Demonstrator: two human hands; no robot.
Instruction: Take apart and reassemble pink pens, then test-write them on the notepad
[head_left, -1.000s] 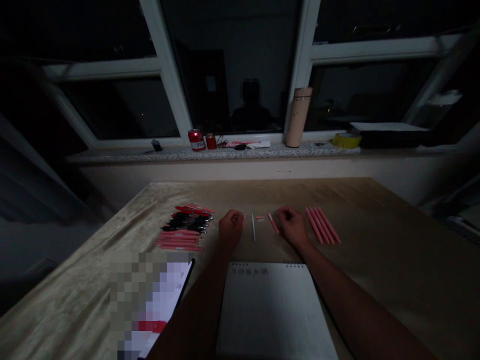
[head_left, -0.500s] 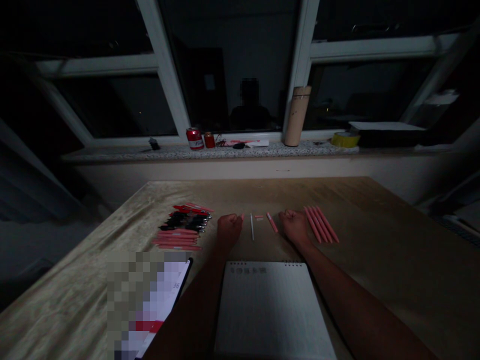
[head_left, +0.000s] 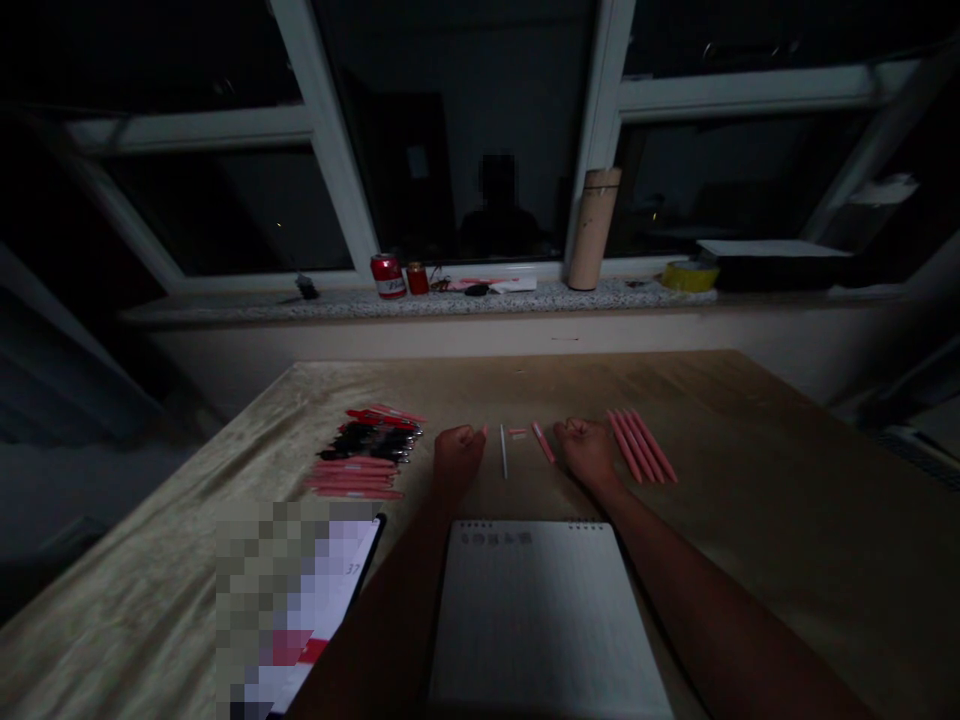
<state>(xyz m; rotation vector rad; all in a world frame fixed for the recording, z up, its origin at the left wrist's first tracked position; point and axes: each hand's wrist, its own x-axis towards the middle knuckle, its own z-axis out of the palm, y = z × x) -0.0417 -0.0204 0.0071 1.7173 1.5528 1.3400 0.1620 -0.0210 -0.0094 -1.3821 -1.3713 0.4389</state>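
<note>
Just beyond the spiral-bound notebook (head_left: 551, 620) on your desk (head_left: 795, 520), you have a white pen refill (head_left: 504, 452), small pen pieces (head_left: 518, 432) and a pink pen barrel (head_left: 543, 442). Your left grip (head_left: 459, 460) and right grip (head_left: 588, 452) flank them, both fisted; a pink part (head_left: 484, 431) shows beside the left one, whether held is unclear. Beyond the notebook's right, you have four pink pens (head_left: 641, 446); beyond its left, red pens (head_left: 373, 416), black pens (head_left: 364, 441) and stacked pink pens (head_left: 356, 479).

Dark windows (head_left: 465, 130) rise above a speckled sill (head_left: 337, 308).
</note>
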